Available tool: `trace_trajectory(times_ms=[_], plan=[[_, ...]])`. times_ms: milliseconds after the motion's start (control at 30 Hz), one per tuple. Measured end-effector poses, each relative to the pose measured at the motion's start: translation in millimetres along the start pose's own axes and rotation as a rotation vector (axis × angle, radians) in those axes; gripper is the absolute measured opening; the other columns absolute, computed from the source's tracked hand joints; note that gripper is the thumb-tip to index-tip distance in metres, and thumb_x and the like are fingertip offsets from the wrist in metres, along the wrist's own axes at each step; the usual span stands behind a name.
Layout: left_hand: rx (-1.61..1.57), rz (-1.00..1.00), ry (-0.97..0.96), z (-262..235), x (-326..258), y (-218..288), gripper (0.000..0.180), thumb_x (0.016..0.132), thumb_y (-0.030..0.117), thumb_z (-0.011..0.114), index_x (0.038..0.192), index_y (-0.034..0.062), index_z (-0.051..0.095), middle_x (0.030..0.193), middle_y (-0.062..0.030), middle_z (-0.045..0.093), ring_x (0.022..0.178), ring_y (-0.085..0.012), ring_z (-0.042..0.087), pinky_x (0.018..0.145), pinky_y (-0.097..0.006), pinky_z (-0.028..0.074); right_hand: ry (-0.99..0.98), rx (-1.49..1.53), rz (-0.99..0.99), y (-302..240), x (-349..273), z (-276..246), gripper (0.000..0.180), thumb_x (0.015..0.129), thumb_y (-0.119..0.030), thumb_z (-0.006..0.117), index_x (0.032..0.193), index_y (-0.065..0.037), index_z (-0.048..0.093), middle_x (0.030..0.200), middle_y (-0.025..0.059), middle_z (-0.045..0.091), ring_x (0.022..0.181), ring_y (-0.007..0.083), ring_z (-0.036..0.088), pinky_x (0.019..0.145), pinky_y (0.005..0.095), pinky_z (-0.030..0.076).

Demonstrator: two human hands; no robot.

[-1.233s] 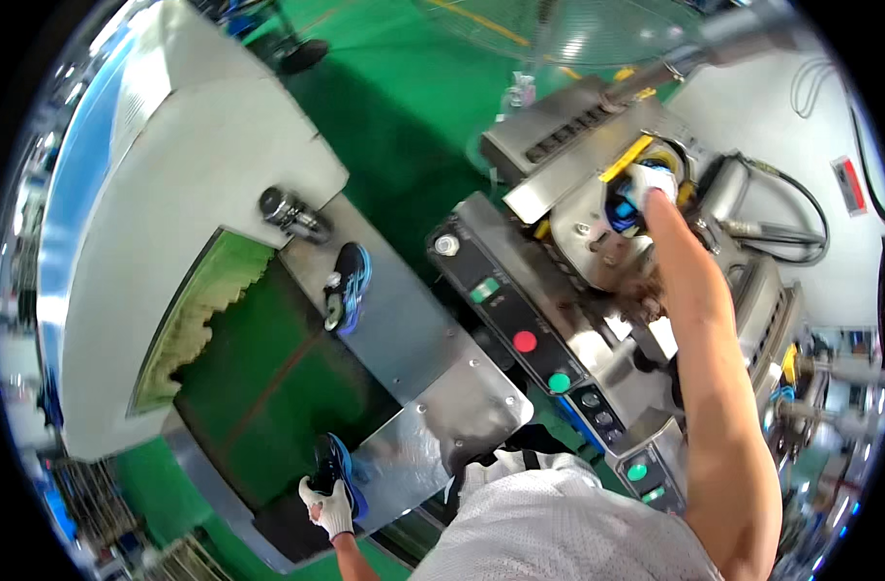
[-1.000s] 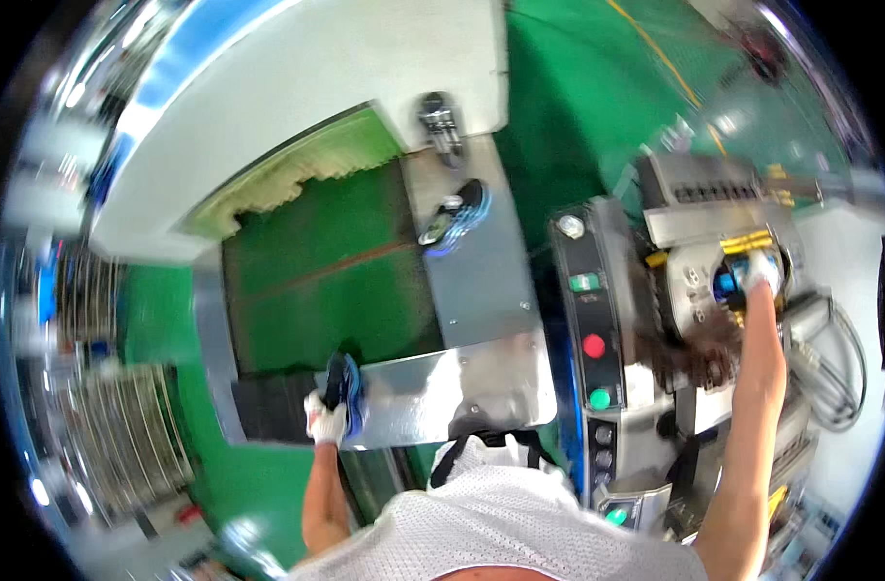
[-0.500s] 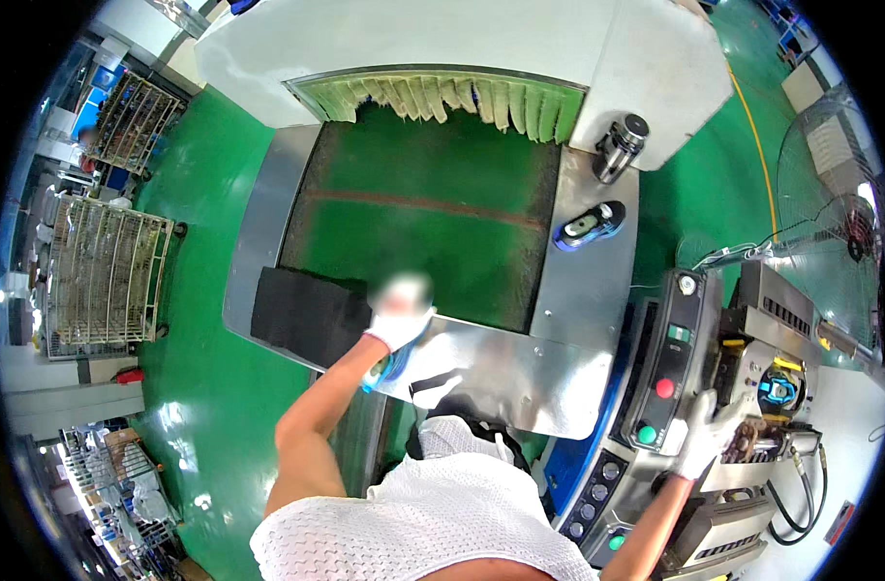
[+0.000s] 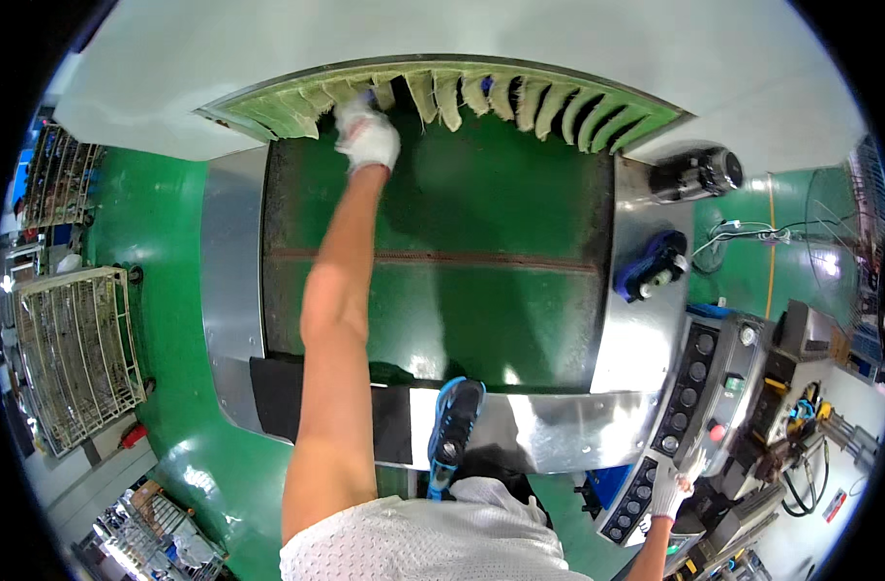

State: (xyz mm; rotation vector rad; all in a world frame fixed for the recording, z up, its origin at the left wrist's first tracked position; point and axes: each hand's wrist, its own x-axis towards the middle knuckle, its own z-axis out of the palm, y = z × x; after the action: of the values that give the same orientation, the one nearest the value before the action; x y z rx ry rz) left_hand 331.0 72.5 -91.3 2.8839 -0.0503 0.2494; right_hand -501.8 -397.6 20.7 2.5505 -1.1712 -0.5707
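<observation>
My left hand (image 4: pixel 368 142), in a white glove, reaches far forward over the green conveyor belt (image 4: pixel 481 320) to the left part of the fringed curtain (image 4: pixel 530 102). Its fingers are smeared by motion, and a small purple-blue patch shows beside them; what it belongs to is hidden. Low on the right, my gloved right hand (image 4: pixel 670 491) is beside the control panel (image 4: pixel 689 397), its fingers stretched out and nothing seen in them. A black and blue shoe (image 4: pixel 456 426) lies on the near steel ledge (image 4: pixel 559 426), close to my body.
Another dark blue shoe (image 4: pixel 653 266) and a black flask (image 4: pixel 696 174) are on the right steel ledge. A black mat (image 4: pixel 278 392) covers the ledge's near left. Machinery with hoses (image 4: pixel 801 426) stands at right; wire racks (image 4: pixel 79 349) stand at far left.
My left hand has gone from the near ledge, above a blue shoe, forward to the curtain. My view has moved closer to the opening. My right hand stays on the machine side.
</observation>
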Motion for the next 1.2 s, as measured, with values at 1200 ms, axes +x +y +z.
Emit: trace_trajectory(times_ms=[1200], plan=[[-0.400, 0.604, -0.289, -152.7, -283.2, 46.7, 0.023, 0.095, 0.027, 0.063, 0.107, 0.0104, 0.072, 0.105, -0.0141, 0.071, 0.099, -0.0355, 0.067, 0.085, -0.046, 0.053, -0.280, 1.062, -0.138, -156.9, -85.8, -89.1, 0.072, 0.089, -0.028, 0.076, 0.148, 0.001, 0.047, 0.138, 0.0217, 0.061, 0.131, 0.0299, 0.058, 0.108, 0.0378, 0.046]])
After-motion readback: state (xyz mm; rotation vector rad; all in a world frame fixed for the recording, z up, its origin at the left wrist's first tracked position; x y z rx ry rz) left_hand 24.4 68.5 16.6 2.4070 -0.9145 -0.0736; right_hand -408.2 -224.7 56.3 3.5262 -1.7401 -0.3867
